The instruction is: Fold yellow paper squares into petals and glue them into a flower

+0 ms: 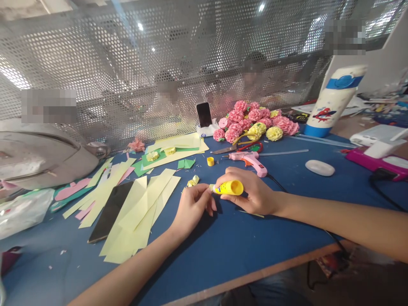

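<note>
My right hand (251,191) is closed around a yellow glue stick (230,187), its uncapped white end pointing left at the fingertips of my left hand. My left hand (193,204) is pinched, thumb against fingers, right at that glue end; what it grips is hidden. Just behind its knuckles shows a small folded yellow paper piece (193,181), and I cannot tell whether the hand touches it. A yellow glue cap (210,161) stands on the table beyond both hands. To the left lie pale yellow paper strips (140,212), partly over a dark phone (111,210).
Behind my right hand lie a pink glue gun (250,160) and scissors (226,148). Pink and yellow paper flowers (251,121) are heaped near the mesh partition (127,76). A bottle (334,102), a white mouse (319,167) and a purple power strip (366,161) stand right; a bag (41,153) sits left.
</note>
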`<state>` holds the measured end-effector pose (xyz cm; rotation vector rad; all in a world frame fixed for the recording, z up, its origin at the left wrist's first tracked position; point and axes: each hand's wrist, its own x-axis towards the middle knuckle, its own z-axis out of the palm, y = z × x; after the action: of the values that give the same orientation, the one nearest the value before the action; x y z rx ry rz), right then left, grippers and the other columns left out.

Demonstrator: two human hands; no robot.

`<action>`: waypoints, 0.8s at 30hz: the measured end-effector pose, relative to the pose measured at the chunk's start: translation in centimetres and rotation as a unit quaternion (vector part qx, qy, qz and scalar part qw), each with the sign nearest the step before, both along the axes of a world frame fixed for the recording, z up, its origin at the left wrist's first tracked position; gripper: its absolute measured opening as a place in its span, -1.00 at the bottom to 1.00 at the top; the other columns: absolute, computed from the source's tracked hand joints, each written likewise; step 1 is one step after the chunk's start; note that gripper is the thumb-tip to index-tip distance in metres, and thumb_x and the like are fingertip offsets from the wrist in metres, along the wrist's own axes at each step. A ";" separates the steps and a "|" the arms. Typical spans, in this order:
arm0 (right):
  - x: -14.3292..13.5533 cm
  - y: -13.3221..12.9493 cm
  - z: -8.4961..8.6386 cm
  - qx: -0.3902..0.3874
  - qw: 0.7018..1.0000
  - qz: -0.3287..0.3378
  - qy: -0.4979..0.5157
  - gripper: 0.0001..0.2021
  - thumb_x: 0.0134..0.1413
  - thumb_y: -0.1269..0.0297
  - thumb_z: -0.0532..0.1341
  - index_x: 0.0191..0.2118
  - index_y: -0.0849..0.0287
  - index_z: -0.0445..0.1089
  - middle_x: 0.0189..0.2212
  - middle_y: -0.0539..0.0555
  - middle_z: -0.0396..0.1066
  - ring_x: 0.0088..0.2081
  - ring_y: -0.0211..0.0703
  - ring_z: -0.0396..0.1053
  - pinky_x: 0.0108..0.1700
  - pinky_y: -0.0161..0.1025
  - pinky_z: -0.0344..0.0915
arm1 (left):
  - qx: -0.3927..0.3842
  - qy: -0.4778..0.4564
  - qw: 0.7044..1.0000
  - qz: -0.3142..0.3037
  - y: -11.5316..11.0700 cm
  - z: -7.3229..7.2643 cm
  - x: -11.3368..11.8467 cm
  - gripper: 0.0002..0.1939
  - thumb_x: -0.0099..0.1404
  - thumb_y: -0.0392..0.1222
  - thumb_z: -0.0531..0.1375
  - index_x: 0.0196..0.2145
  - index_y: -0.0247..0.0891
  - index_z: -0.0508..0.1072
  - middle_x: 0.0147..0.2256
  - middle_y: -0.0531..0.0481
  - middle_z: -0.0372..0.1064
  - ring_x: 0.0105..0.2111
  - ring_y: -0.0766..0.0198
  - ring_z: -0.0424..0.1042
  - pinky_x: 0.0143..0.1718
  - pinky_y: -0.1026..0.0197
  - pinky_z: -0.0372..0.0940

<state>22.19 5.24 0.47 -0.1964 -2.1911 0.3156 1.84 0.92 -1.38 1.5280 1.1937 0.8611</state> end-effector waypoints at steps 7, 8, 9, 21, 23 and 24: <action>0.0 0.1 -0.2 0.000 1.000 -0.015 0.015 -0.89 0.34 0.30 0.20 -0.07 0.14 0.33 -0.22 0.11 0.46 -0.26 -0.13 0.31 -0.19 -0.17 0.32 | 0.006 0.002 1.000 -0.005 -0.1 -0.1 0.2 -0.69 0.45 -0.05 0.19 0.03 -0.31 0.42 -0.05 -0.11 0.43 -0.16 0.18 0.50 -0.14 0.05 0.47; 0.0 0.1 -0.2 -0.001 1.000 -0.016 0.015 -0.89 0.34 0.30 0.20 -0.06 0.14 0.33 -0.22 0.11 0.45 -0.26 -0.13 0.31 -0.18 -0.17 0.32 | 0.006 0.002 1.000 -0.006 -0.1 -0.1 0.2 -0.69 0.45 -0.05 0.19 0.03 -0.31 0.42 -0.05 -0.10 0.44 -0.16 0.18 0.50 -0.14 0.05 0.47; 0.0 0.1 -0.1 -0.002 1.000 -0.015 0.014 -0.89 0.34 0.30 0.20 -0.06 0.14 0.33 -0.22 0.11 0.45 -0.26 -0.14 0.31 -0.18 -0.17 0.32 | 0.006 0.002 1.000 -0.006 -0.1 0.0 0.2 -0.69 0.45 -0.05 0.19 0.02 -0.31 0.42 -0.06 -0.10 0.44 -0.17 0.19 0.50 -0.15 0.06 0.47; 0.0 0.0 -0.1 0.011 1.000 -0.011 0.013 -0.87 0.34 0.29 0.19 -0.04 0.15 0.35 -0.22 0.11 0.47 -0.28 -0.14 0.30 -0.21 -0.19 0.30 | 0.004 0.008 1.000 -0.003 -0.1 0.1 0.1 -0.69 0.45 -0.05 0.19 0.03 -0.31 0.42 -0.05 -0.11 0.43 -0.15 0.18 0.50 -0.13 0.05 0.46; 0.0 0.1 -0.1 0.008 1.000 -0.015 0.014 -0.84 0.35 0.28 0.19 -0.01 0.14 0.34 -0.21 0.11 0.47 -0.27 -0.14 0.30 -0.21 -0.19 0.30 | 0.005 0.010 1.000 -0.003 -0.1 0.1 0.2 -0.69 0.45 -0.05 0.19 0.03 -0.31 0.42 -0.05 -0.10 0.43 -0.16 0.18 0.50 -0.14 0.05 0.46; 0.0 0.1 -0.1 0.007 1.000 -0.015 0.013 -0.84 0.35 0.29 0.19 -0.01 0.14 0.34 -0.22 0.11 0.47 -0.27 -0.14 0.30 -0.21 -0.19 0.30 | 0.005 0.010 1.000 -0.002 -0.1 0.1 0.2 -0.69 0.45 -0.05 0.19 0.03 -0.31 0.42 -0.05 -0.10 0.43 -0.15 0.18 0.50 -0.13 0.05 0.46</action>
<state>22.23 5.31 0.38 -0.2159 -2.1619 0.2843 2.02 0.79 -1.26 1.5495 1.2013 0.8529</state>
